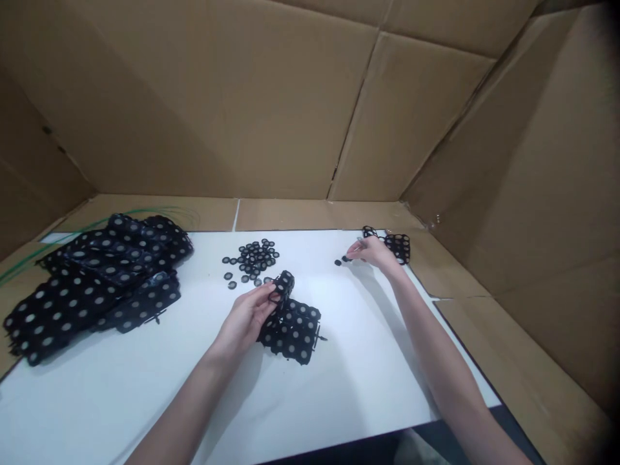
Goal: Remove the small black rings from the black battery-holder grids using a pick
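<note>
My left hand (247, 316) is closed on the upper end of a black rubbery sheet with pale round spots (293, 332). That end curls up, and the rest lies on the white table. Farther right, my right hand (372, 250) is pinched low over the tabletop, its fingertips at a small black disc (345, 258). Another black disc (338, 263) lies just left of it. Behind the right hand is a black sheet with open holes (398, 248), partly hidden by the hand.
A loose pile of black rings with grey centres (256, 258) lies near the table's middle. At left is a large heap of black spotted sheets (101, 278), with green strands (24, 263) beside it. Cardboard walls (217, 97) enclose the white table (97, 407).
</note>
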Demonstrator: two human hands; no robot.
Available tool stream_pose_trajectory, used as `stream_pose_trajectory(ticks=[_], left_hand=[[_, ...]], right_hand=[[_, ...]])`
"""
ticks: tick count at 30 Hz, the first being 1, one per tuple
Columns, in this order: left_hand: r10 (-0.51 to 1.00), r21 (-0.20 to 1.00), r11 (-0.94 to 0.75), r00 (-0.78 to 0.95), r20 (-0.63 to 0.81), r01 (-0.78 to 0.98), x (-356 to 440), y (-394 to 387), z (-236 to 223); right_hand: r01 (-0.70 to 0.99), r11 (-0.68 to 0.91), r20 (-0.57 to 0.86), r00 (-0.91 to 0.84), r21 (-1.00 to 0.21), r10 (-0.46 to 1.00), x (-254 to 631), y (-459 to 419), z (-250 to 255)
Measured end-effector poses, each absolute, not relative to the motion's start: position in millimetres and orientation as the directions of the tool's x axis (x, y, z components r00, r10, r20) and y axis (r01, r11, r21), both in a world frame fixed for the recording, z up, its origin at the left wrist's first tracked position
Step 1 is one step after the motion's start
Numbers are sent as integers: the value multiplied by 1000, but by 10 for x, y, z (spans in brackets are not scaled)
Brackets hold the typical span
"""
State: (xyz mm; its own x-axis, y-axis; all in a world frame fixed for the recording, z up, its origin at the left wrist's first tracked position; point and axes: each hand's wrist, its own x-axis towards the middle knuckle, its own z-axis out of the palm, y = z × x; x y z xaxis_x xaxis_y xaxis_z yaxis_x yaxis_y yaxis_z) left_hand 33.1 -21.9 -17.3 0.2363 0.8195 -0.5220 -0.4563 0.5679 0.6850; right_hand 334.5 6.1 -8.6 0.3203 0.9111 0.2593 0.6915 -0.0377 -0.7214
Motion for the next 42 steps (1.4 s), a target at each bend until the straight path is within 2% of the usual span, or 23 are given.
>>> stream_pose_trajectory(ticks=[3, 4, 9, 11, 13, 15, 17, 19, 21, 23, 25, 26, 28, 30, 31, 33, 35, 38, 42], left_hand=[[835, 738, 549, 275, -476, -391, 331, -241, -191], [838, 752, 544, 287, -464, -373, 337, -248, -193], [858, 830, 489, 316, -404, -269, 388, -296, -169], [884, 917, 385, 327, -334, -106, 414, -333, -173], [907, 978, 151, 372, -196, 145, 445, -385, -210], [892, 905, -198, 451, 7, 376, 479, -447, -283], [830, 732, -455, 540, 141, 508, 512, -510, -371], [791, 591, -559, 588, 169, 582, 540, -564, -445], [785, 545, -582, 592, 183, 603, 562, -600, -483], [802, 604, -557, 559, 210, 571, 574, -607, -478], [854, 745, -442, 487, 180, 499, 564, -573, -430], [890, 830, -333, 439, 121, 447, 547, -538, -393], [931, 955, -6, 350, -102, 295, 487, -441, -298], [901, 947, 316, 296, -316, 48, 403, -334, -195], [886, 915, 394, 301, -352, -89, 360, -289, -146], [875, 841, 460, 305, -376, -283, 288, -233, -68], [877, 814, 460, 329, -352, -354, 244, -228, -19], [887, 842, 410, 367, -280, -349, 220, -276, 13], [899, 886, 348, 379, -221, -307, 213, -319, 30]], right_hand=[[686, -118, 31, 201, -718, 979, 3181, 110, -153], [684, -123, -4, 173, -720, 985, 3087, 143, -150], [622, -53, -48, 24, -782, 999, 2386, 451, -87], [599, -17, -47, -35, -801, 998, 2096, 596, -74], [591, 13, -42, -78, -807, 996, 1896, 695, -69], [600, 34, -24, -89, -799, 996, 1823, 716, -68], [622, 39, 1, -62, -782, 998, 1865, 653, -69], [651, 25, 14, -22, -759, 1000, 1979, 531, -68], [681, 1, 1, -1, -732, 1000, 2109, 387, -55], [707, -12, -11, 5, -707, 1000, 2213, 254, -18], [724, -12, -11, 6, -689, 1000, 2269, 145, 53], [730, -8, -9, 3, -684, 1000, 2279, 98, 98], [736, 14, -3, -22, -677, 1000, 2265, 13, 199], [734, 58, 11, -69, -677, 998, 2217, -70, 286], [726, 85, 26, -91, -683, 995, 2184, -110, 316], [688, 136, 68, -126, -713, 990, 2109, -186, 343], [623, 177, 110, -145, -761, 983, 2033, -247, 337], [536, 235, 172, -166, -811, 971, 1951, -302, 311], [496, 319, 251, -200, -808, 947, 1917, -334, 304]])
